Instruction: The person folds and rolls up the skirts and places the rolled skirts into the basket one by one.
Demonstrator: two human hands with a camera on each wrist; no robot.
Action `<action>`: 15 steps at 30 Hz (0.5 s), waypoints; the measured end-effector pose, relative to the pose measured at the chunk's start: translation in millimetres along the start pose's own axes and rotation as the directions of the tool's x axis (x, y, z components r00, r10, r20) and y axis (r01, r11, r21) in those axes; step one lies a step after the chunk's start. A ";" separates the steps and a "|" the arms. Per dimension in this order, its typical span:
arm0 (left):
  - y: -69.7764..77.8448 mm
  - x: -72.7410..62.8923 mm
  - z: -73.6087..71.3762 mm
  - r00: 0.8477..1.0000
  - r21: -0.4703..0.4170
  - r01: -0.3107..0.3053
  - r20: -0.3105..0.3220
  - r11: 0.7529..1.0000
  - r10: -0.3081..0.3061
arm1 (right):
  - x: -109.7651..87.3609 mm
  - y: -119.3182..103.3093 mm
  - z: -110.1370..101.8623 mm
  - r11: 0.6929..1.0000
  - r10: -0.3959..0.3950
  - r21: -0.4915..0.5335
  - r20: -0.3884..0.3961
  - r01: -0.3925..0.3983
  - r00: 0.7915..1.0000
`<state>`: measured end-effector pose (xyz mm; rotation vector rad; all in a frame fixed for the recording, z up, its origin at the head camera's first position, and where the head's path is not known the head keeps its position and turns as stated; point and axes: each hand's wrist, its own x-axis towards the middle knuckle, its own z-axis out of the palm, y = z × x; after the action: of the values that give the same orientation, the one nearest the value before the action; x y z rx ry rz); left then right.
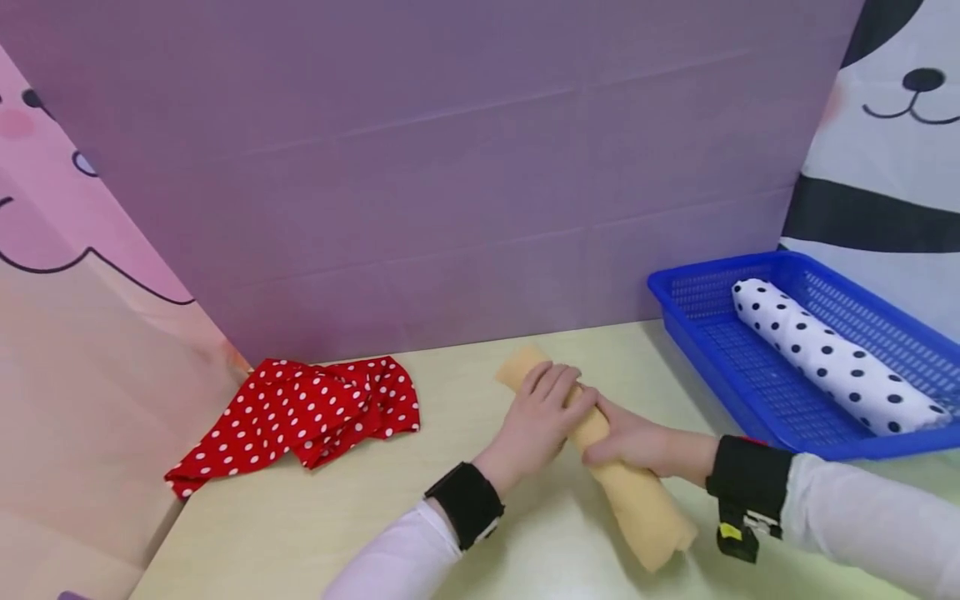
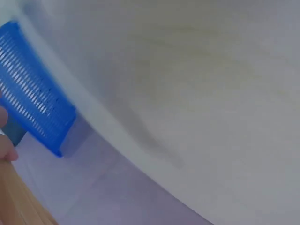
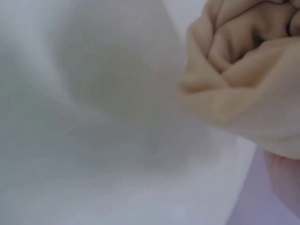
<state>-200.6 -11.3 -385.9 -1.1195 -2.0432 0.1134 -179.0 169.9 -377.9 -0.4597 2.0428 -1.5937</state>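
Note:
A pale yellow rolled cloth slants across the table in the head view, its near end wider than its gripped middle. My left hand grips it near the far end, fingers bent over the top. Just beside, my right hand wraps around its middle, thumb on the near side. Spiralled layers at the end of the rolled cloth show close up in the right wrist view. Only a corner of the rolled cloth enters the left wrist view, along with some fingertips.
On the right stands a blue mesh basket holding a rolled white cloth with black dots. A crumpled red cloth with white dots lies at the table's back left. Behind the table rises a purple partition.

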 end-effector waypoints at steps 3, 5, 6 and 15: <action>-0.2 6.1 -1.3 0.996 0.030 0.088 -0.009 0.996 -0.088 | -3.2 -15.7 -15.2 0.998 0.000 -0.056 -0.073 -0.005 0.997; 1.8 10.3 -2.7 0.993 0.036 0.117 -0.025 0.992 -0.117 | -5.7 -27.6 -27.9 0.996 -0.017 -0.094 -0.133 0.005 0.991; 3.9 12.5 -3.6 0.991 0.032 0.131 -0.027 0.991 -0.130 | -6.8 -34.1 -34.5 0.994 -0.032 -0.112 -0.169 0.013 0.985; 45.7 31.8 -4.7 0.953 -0.007 0.240 0.192 0.971 -0.234 | -12.2 -90.6 -95.3 0.951 -0.290 -0.266 -0.587 0.158 0.756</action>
<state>-176.0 38.8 -383.0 -0.9010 -2.3415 0.0709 -227.9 229.2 -270.5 -0.2712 2.7563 -1.8667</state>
